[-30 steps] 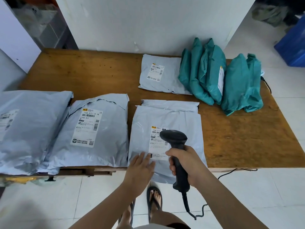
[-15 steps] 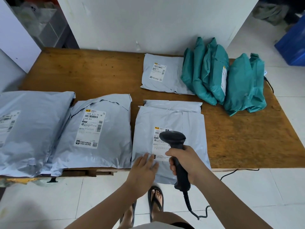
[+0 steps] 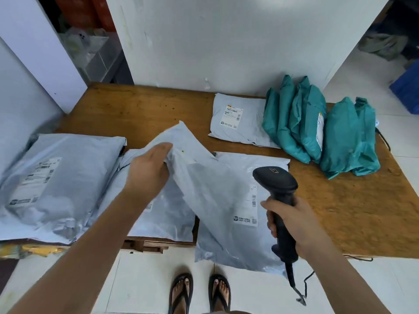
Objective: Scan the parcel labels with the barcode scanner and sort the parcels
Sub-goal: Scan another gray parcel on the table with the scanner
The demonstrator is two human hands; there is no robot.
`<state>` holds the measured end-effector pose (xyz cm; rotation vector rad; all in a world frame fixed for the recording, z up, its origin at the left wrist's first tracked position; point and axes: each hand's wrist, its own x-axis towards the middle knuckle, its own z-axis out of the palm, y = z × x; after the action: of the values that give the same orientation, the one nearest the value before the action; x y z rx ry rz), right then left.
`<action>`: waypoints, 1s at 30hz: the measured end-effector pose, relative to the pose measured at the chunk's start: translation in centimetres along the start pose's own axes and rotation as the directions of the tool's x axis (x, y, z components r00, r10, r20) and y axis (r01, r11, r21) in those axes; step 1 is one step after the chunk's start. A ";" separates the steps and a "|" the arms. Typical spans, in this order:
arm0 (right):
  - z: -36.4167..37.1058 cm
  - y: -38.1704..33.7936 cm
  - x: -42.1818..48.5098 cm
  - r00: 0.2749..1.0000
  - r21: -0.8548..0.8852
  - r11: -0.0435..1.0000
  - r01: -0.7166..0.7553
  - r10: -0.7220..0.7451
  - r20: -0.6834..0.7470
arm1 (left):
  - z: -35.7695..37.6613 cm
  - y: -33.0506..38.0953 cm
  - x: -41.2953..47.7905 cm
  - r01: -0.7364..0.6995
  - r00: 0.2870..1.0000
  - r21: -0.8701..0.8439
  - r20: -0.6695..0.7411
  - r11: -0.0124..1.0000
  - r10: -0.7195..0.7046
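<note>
My left hand (image 3: 147, 173) grips a grey parcel (image 3: 199, 175) by its edge and holds it up, tilted, over the middle of the wooden table (image 3: 351, 211). Beneath it lies another grey parcel (image 3: 235, 245), overhanging the front edge, with its white label (image 3: 248, 207) partly showing. In my right hand (image 3: 292, 223) I hold the black barcode scanner (image 3: 275, 180) by its handle, head up, just right of that label. More grey parcels lie to the left: one (image 3: 167, 218) under my left forearm, a large one (image 3: 56, 177) at the far left.
A small grey parcel (image 3: 235, 118) lies at the back by the wall. Beside it stand several teal parcels (image 3: 301, 123), with more teal parcels (image 3: 349, 137) further right. The scanner cable (image 3: 303, 288) hangs to the tiled floor. My sandalled feet (image 3: 199, 293) stand below the table's front edge.
My left hand was resting flat on the front parcel; it has since taken hold of that parcel and lifted it up and to the left, uncovering the one below. The scanner stays roughly where it was.
</note>
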<state>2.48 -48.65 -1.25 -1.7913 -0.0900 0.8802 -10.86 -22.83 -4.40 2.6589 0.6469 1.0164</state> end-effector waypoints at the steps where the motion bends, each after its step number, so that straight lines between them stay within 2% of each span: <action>1: 0.1 -0.3 -0.1 1.000 0.007 1.000 0.006 -0.006 0.005 | -1.7 -0.9 0.4 0.004 0.998 0.038 -0.057 0.999 -0.002; 3: 0.6 -0.5 0.0 1.000 0.009 1.000 -0.005 0.005 0.013 | -4.0 -2.8 -0.2 -0.055 0.992 0.152 -0.105 0.987 0.072; 4: 0.9 -0.5 0.0 1.000 0.004 1.000 -0.014 0.014 0.022 | -4.4 -3.9 -1.3 -0.093 0.990 0.208 -0.084 0.974 0.112; 7: 1.9 -0.3 0.2 0.998 -0.018 0.999 -0.031 0.032 0.061 | -3.4 -7.4 -7.0 -0.135 0.984 0.207 0.139 0.969 0.107; 10: 2.7 0.0 0.3 0.995 -0.053 0.998 -0.041 0.045 0.087 | -1.8 -10.5 -13.2 -0.013 0.925 0.039 0.381 0.999 -0.003; 12: 3.1 0.1 0.5 0.994 -0.070 0.997 -0.046 0.052 0.100 | -1.3 -10.7 -14.4 0.078 0.824 0.117 0.552 0.990 -0.130; 14: 3.5 0.2 0.7 0.992 -0.082 0.995 -0.051 0.060 0.107 | -1.8 -9.3 -12.8 0.152 0.638 0.307 0.696 0.940 -0.330; 15: 3.7 0.2 0.8 0.992 -0.083 0.995 -0.055 0.064 0.109 | -2.1 -8.6 -11.4 0.196 0.547 0.374 0.725 0.906 -0.418; 16: 3.8 0.2 0.9 0.992 -0.081 0.995 -0.057 0.066 0.112 | -2.5 -7.8 -9.8 0.244 0.518 0.407 0.713 0.880 -0.473; 17: 3.9 0.2 0.9 0.991 -0.078 0.995 -0.055 0.064 0.115 | -2.7 -7.2 -8.4 0.306 0.555 0.389 0.669 0.869 -0.495; 19: 4.0 0.2 0.9 0.991 -0.074 0.996 -0.047 0.056 0.123 | -2.3 -6.1 -6.1 0.433 0.710 0.264 0.489 0.862 -0.506; 21: 3.7 0.2 0.8 0.992 -0.074 0.996 -0.044 0.053 0.118 | -0.7 -4.6 -4.7 0.445 0.809 0.135 0.363 0.885 -0.462; 23: 3.2 0.2 0.7 0.992 -0.063 0.997 -0.052 0.059 0.109 | 1.8 -1.9 -4.2 0.354 0.867 0.057 0.355 0.934 -0.350; 25: 2.4 0.2 0.7 0.993 -0.038 0.997 -0.070 0.073 0.095 | 5.2 1.2 -4.1 0.092 0.912 0.037 0.397 0.995 -0.099; 26: 2.0 0.2 0.7 0.993 -0.027 0.997 -0.079 0.081 0.089 | 6.9 2.8 -4.2 -0.046 0.880 0.042 0.474 0.998 0.020; 27: 1.6 0.2 0.7 0.993 -0.016 0.996 -0.089 0.090 0.081 | 8.5 4.2 -4.5 -0.147 0.798 0.032 0.594 0.989 0.099; 29: 0.6 0.3 0.8 0.991 0.012 0.992 -0.122 0.121 0.056 | 11.5 6.1 -5.4 -0.257 0.567 0.049 0.816 0.965 0.110; 30: 0.2 0.5 0.9 0.989 0.033 0.989 -0.145 0.143 0.044 | 12.5 6.9 -6.0 -0.303 0.471 0.069 0.878 0.951 0.086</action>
<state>2.81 -48.33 -2.16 -1.7623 0.0288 1.0163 -4.23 -32.38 -14.63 2.9554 0.1977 -0.5134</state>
